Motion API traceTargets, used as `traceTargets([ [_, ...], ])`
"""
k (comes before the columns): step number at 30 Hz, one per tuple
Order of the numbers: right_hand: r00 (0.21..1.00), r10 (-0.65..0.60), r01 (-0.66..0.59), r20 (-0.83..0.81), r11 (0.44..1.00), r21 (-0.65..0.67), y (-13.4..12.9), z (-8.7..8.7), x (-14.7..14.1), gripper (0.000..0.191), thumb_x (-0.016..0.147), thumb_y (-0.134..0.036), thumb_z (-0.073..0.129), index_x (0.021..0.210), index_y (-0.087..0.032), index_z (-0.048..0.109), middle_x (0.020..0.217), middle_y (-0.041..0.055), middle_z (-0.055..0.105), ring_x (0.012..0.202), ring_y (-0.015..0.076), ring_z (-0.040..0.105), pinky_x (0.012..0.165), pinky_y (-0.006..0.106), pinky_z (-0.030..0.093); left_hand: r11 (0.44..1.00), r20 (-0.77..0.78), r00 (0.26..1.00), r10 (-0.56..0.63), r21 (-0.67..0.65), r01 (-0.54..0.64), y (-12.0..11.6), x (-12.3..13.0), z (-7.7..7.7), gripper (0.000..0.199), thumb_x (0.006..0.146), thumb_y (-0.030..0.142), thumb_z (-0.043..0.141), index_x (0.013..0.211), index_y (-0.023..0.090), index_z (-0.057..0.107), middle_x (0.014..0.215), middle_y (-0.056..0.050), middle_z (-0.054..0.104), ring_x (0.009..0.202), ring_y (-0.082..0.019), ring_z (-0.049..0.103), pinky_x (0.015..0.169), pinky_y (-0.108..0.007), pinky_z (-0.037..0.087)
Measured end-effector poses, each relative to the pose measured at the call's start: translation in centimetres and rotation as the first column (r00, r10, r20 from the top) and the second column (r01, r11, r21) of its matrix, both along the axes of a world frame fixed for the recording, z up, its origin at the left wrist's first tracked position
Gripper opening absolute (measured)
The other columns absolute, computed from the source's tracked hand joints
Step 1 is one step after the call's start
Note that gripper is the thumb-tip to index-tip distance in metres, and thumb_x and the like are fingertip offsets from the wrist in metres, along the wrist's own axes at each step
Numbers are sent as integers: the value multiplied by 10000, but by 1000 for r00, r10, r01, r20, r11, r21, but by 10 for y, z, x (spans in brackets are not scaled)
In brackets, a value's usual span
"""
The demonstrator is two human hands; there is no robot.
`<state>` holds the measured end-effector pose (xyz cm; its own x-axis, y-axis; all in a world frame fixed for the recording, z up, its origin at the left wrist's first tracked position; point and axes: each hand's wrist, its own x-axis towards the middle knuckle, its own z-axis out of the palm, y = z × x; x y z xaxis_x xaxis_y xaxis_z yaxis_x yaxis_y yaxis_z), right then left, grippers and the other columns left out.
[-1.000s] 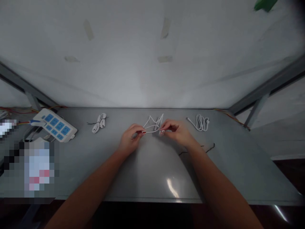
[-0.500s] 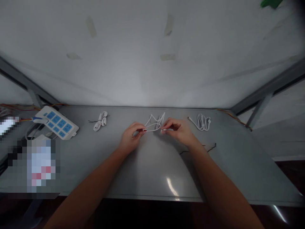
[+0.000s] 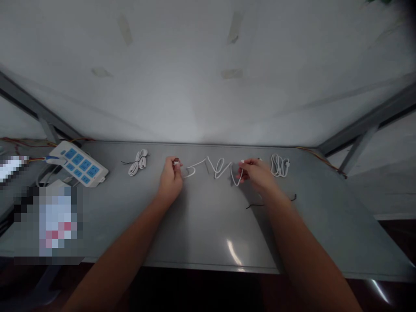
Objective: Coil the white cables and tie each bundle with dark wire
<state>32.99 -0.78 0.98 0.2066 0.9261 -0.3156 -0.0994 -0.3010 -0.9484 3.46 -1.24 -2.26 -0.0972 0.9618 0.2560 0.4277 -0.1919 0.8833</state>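
Note:
A loosely uncoiled white cable stretches between my two hands in bends and small loops. My left hand is closed on one end of it, and a plug shows above the thumb. The other end is pinched between the fingertips of my right hand. Part of the cable beside my left hand is blurred. Right of my right hand lies a coiled white cable, partly behind the fingers. A thin black tie lies on the table under my right forearm, which hides its middle.
A tied white cable bundle lies on the grey table to the left. Beyond it sits a white power strip with blue sockets. Metal frame bars and a pale back wall bound the table.
My hands have moved apart, left hand leftward and right hand rightward. The cable between them has opened from a tight tangle into a wider zigzag.

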Motion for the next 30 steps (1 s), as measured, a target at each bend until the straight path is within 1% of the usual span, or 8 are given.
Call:
traceTargets([
  [3,998,56,-55,9,996,-66,0,0,2,316,716,-248,849,718,-228,533,569,11,628,479,184,648,343,240,425,992,-69,990,-124,5,125,0,-4,8,326,956,465,604,1152,216,529,1042,-58,624,766,-165,565,724,-311,475],
  [7,991,134,-133,10,988,-78,-3,3,-3,266,754,-220,799,721,-219,535,555,10,621,460,167,632,346,229,430,928,-307,878,-368,-69,365,-6,-6,18,759,674,483,907,1313,236,581,1254,-85,537,1052,-235,594,964,-397,503],
  [12,980,198,-197,20,978,-71,-6,7,-9,215,811,-200,728,732,-219,530,567,7,623,471,157,623,360,232,442,863,-484,732,-479,-109,493,-7,-3,15,344,874,420,759,1154,229,698,1240,-105,538,1093,-263,577,1024,-448,476],
  [16,973,231,-229,30,972,-42,-7,9,-10,217,845,-213,699,711,-216,528,582,11,623,481,156,619,380,245,452,880,-555,713,-428,-76,469,-3,1,13,152,961,333,631,996,185,637,1134,-122,612,1062,-288,540,981,-459,456],
  [20,969,242,-241,45,970,-41,-6,9,-9,239,862,-256,703,697,-217,535,586,11,621,489,153,617,396,249,464,906,-563,733,-382,-70,418,-5,5,13,157,1018,307,489,944,193,568,1024,-109,646,988,-279,526,970,-471,421],
  [24,960,276,-275,44,961,-36,-6,8,-9,257,867,-294,720,691,-212,552,590,27,635,491,159,622,410,262,485,934,-386,866,-319,28,357,-7,6,12,271,1044,417,435,903,214,546,1136,-118,672,1135,-294,538,1081,-530,351],
  [27,955,292,-291,44,956,-26,-7,9,-10,269,881,-301,708,684,-214,548,587,25,631,472,154,611,409,267,480,947,-40,948,-314,53,316,-6,9,12,369,1013,544,494,845,216,532,1327,-137,627,1302,-302,522,1156,-516,342],
  [30,952,303,-303,48,953,-7,-9,10,-12,255,894,-283,680,693,-215,540,599,14,620,466,156,611,403,274,475,951,469,858,-208,-108,289,-5,13,13,428,931,632,614,912,215,520,1486,-125,543,1285,-315,599,1073,-509,489],
])
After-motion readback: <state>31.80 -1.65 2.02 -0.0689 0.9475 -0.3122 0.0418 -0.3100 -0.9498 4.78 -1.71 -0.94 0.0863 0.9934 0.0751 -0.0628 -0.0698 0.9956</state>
